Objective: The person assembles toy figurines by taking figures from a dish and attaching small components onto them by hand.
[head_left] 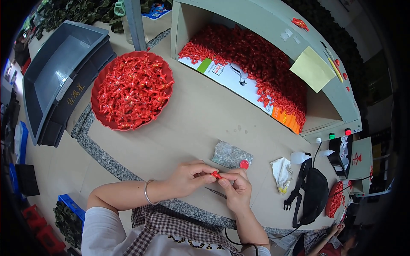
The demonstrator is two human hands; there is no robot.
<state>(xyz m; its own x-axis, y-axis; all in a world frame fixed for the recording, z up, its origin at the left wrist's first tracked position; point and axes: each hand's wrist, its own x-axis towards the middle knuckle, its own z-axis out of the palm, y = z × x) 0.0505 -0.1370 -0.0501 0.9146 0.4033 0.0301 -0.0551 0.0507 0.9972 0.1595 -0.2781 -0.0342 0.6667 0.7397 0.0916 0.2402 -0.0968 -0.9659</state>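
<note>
This is a workshop or factory room, judging by loose small parts in bulk. A broad beige worktop (192,115) edged in speckled grey stone (98,154) carries a scalloped red bowl (95,110) piled with small glossy red pieces (132,91). A pale grey-green, open-fronted shelf unit (265,21) holds a far larger heap of red pieces, with round red (348,131) and green push buttons (332,136) at its end. Dark grey rectangular plastic bins (60,64) are stacked beside the bowl. Mottled dark green heaps (85,10) lie at upper left. At right, another person's hands (338,229) show near a second load of red pieces (335,198).
</note>
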